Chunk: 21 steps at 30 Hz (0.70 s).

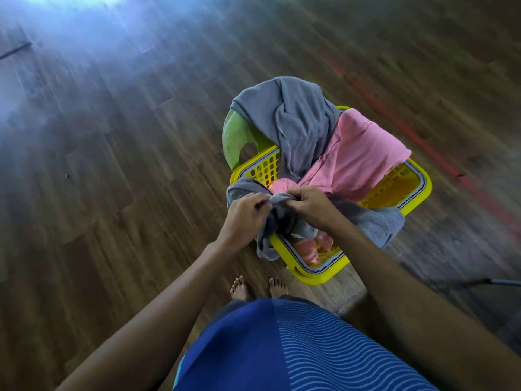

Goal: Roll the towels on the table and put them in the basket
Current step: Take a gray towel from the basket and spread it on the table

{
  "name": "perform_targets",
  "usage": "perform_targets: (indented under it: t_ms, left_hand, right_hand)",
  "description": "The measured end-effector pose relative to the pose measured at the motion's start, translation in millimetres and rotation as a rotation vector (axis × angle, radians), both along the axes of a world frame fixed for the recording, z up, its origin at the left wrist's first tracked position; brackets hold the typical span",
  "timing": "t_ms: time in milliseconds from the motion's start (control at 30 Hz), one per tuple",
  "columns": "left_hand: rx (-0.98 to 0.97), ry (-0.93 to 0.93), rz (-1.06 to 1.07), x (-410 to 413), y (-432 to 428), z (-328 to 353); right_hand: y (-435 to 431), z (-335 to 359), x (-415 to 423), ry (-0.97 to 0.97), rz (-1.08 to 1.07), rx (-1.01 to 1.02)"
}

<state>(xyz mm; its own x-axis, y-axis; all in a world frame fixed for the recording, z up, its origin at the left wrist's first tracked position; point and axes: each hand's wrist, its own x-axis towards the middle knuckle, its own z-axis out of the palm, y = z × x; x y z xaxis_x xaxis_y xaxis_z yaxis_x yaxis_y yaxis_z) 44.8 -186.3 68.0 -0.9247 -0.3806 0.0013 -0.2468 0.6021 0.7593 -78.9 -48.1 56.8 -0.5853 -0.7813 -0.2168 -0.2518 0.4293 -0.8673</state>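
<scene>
From the head camera I look down on a yellow basket (318, 273), right of centre and just beyond my bare feet (239, 287). My left hand (245, 213) and right hand (306, 206) meet over its near-left corner. Both pinch the bunched edge of a grey towel (375, 222), with fingers and thumbs curled round the cloth. The towel sags between and below the hands. It spills over the basket's near rim on the left and trails out over the right rim.

A pink towel (363, 159) lies loosely in the basket, draped over the far-right rim. A second grey towel (298, 119) is heaped at the far side, hanging over a green plastic seat (234, 136) behind the basket's far-left corner. More pink cloth shows low inside the basket under my hands. None of these towels looks rolled.

The frame is smeared, so I cannot tell whether the basket rests on that seat or on the wooden floor (112, 193). A red stripe (417, 136) runs across the floor at the far right. My blue striped shirt (282, 348) fills the near edge.
</scene>
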Motion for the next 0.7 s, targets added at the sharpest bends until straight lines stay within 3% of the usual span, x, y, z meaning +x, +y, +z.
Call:
perform_targets:
  t_ms: [133,267,400,567,700]
  left_hand:
    - [0.084,0.093,0.050,-6,2,9]
    - [0.257,0.127,0.128,-1,-3,17]
    - [0.204,0.066,0.154,9,-13,11]
    - [0.027,-0.057,-0.105,4,-9,15]
    - [-0.029,0.112,-0.055,-9,3,31]
  right_hand:
    - [11,-4,-4,0.088,-0.036,0.050]
    - [33,-23,-2,0.083,-0.211,0.068]
    - [35,-6,2,0.039,-0.256,-0.016]
    - [12,49,5,0.057,-0.092,-0.088]
    - [3,69,-2,0.097,-0.108,-0.129]
